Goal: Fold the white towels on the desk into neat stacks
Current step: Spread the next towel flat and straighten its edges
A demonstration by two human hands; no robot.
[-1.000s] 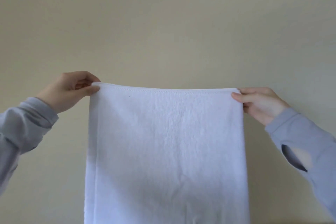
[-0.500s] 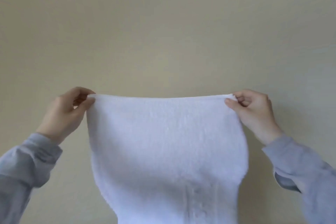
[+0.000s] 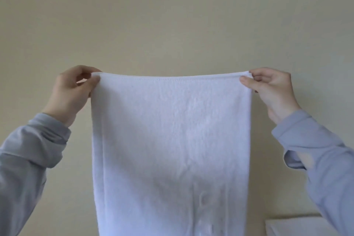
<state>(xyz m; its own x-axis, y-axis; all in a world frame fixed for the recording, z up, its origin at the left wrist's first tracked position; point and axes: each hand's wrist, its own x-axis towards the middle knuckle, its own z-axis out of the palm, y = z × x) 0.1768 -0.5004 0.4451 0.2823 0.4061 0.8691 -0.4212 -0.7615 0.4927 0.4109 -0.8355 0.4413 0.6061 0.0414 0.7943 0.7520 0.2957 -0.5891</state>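
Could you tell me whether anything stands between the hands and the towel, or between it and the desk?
Nothing does at the grip: the left hand and right hand pinch the white towel by its top corners. The way down is unclear: it hides what lies below, only a white flat object shows lower right.

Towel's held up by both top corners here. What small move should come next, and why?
Probably bring the left hand and right hand together, corner to corner, halving the white towel: it hangs flat and spread wide, each hand pinching a top corner.
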